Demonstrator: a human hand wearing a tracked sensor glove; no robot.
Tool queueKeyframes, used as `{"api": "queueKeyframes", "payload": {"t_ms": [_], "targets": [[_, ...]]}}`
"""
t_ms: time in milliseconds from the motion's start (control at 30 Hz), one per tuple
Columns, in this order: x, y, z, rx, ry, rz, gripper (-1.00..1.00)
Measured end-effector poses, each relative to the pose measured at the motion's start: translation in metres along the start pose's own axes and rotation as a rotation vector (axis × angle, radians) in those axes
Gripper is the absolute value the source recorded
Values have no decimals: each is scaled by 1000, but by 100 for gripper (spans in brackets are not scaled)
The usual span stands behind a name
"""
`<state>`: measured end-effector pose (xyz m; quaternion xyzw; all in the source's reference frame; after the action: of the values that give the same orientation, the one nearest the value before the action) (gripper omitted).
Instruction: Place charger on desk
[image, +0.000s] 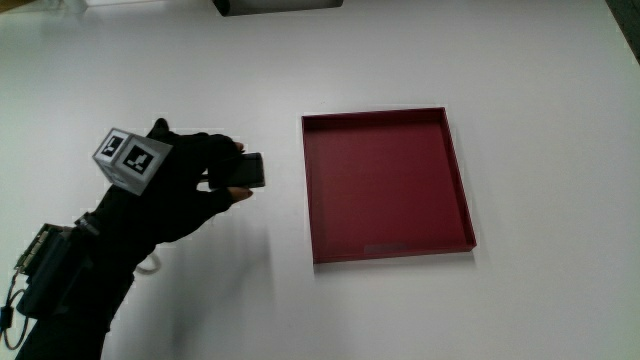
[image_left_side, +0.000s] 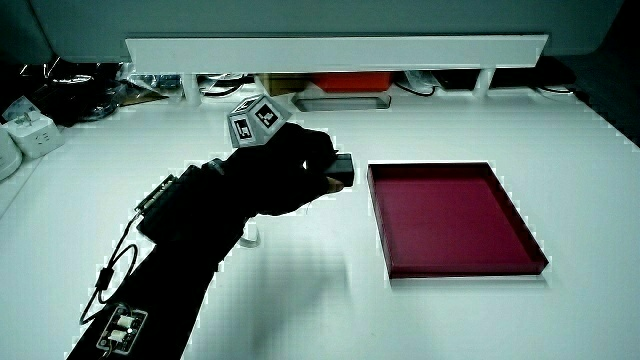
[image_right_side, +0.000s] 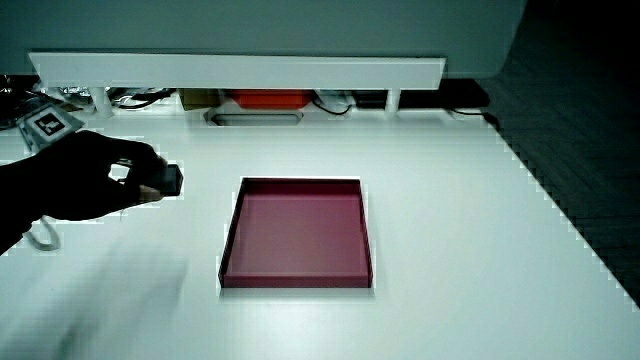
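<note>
Hand (image: 185, 175): black glove, patterned cube (image: 131, 159) on its back, above the white desk (image: 150, 60)
Grip: fingers curled tight around a small dark charger (image: 245, 171)
Charger: held beside the red tray (image: 386, 185), not touching it

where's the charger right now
The charger is gripped in the hand, held beside the red tray over the white desk, not inside the tray; both side views agree.

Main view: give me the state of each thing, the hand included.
hand: fingers closed on the charger, above the table beside the tray.
charger: held in the fingers, apparently off the table.
red tray: empty, flat on the white table.
</note>
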<state>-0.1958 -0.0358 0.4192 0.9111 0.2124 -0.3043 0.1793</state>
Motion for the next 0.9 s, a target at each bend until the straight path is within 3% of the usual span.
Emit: {"api": "queueKeyframes", "payload": {"t_ms": [33,67,100,133,167,200,300,333,367,433,467,500,567,600,767,800,900], "targets": [[-8,-2,-2,23,-13,-23,0],[-6,-4,2,16,56,-1,0],[-12,-6,2,19,38,8,0],[-16,-9,2,-8,-6,94,0],[-17,-12,2,-17,12,110,0],[-20,-15,2,-36,5,162,0],[-33,-19,-7,-49,-11,191,0],[-33,-21,-7,-51,23,204,0],[-39,-22,-11,-45,-1,191,0],[-42,-26,-14,-66,9,251,0],[-43,-29,-15,-69,41,256,0],[-49,-31,-20,-67,2,263,0],[-54,-34,-25,-74,37,274,0],[-60,-35,-30,-77,14,279,0],[-71,-43,-40,-73,23,295,0],[-70,-44,-41,-82,30,320,0],[-74,-47,-47,-73,29,313,0]]}}
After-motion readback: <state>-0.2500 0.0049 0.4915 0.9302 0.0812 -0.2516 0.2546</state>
